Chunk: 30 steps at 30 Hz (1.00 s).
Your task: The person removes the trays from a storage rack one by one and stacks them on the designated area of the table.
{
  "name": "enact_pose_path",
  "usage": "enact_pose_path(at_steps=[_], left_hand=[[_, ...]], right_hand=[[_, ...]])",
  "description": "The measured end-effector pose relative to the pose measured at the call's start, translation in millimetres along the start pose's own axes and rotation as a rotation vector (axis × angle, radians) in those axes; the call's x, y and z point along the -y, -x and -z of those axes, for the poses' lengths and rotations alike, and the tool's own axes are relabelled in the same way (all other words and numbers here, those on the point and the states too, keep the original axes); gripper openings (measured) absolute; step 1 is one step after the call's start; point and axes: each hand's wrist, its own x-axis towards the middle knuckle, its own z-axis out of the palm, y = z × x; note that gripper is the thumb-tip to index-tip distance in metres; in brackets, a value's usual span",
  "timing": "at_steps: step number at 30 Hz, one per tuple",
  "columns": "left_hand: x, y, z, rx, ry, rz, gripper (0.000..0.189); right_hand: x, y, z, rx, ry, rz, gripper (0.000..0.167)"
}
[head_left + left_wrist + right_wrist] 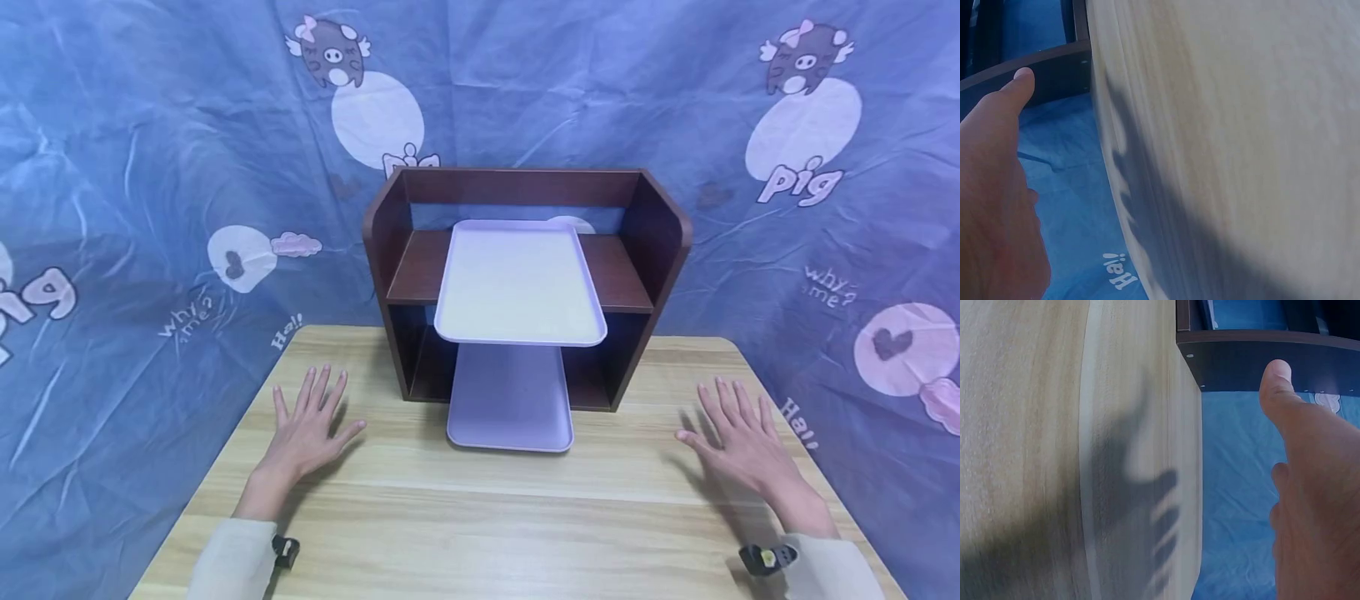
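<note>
My left hand is spread over the left side of the wooden table, fingers straight and holding nothing. On the right side my right hand is spread the same way, palm down, with its shadow beside it. Between them, farther back, stands a dark brown two-tier shelf. A pale lavender tray lies on its upper board and juts out over the front. Below it, a second lavender tray sticks out of the lower compartment. Both wrist views show a thumb extended, with the shelf's side panel beyond.
A blue cloth printed with pigs and lettering hangs behind the table and along both sides. Black wrist cameras are strapped at both cuffs. The table's left and right edges run close outside the hands.
</note>
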Motion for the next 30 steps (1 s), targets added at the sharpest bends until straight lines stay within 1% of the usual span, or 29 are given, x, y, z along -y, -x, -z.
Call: enact_pose_path(at_steps=[15,19,25,30], left_hand=[[1.3,3.3,3.2,0.002,-0.007,0.006,0.092],[1.6,2.9,2.5,0.014,-0.007,0.006,0.092],[2.7,0.2,3.7,0.006,-0.008,0.001,0.092],[1.5,-0.4,4.8,0.020,-0.011,0.003,0.092]], right_hand=[[2.9,-1.6,-5.7,0.015,-0.008,-0.007,0.091],[3.4,-1.1,-6.1,0.022,-0.012,-0.011,0.091],[4.4,-2.0,-4.7,0.026,-0.013,-0.012,0.090],[4.7,-2.8,-3.9,0.034,-0.013,-0.015,0.090]])
